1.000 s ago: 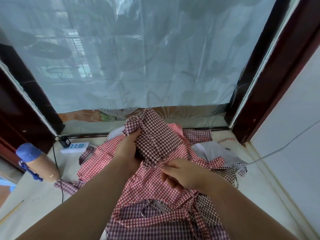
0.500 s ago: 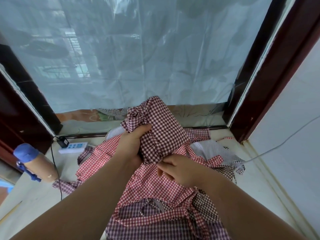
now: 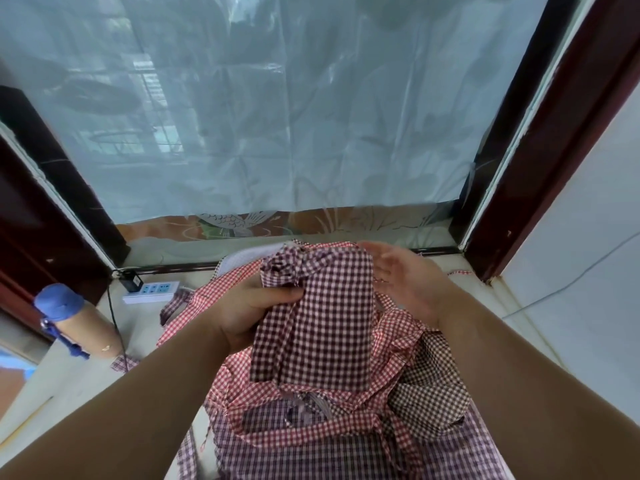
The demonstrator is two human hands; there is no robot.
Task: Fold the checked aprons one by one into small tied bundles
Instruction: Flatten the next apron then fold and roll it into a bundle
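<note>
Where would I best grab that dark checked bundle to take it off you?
Probably its free right edge, from the right. The dark checked bundle is a flat folded pad, so it can be pinched across its thickness; the left hand grips the left side below the knot, and the right hand is open beside it.

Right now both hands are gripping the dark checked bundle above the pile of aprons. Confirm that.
Not quite. Only the left hand grips the dark checked bundle. The right hand is open, fingers straight, beside the bundle's upper right edge, as the head view shows. The bundle is indeed held above the pile of aprons.
</note>
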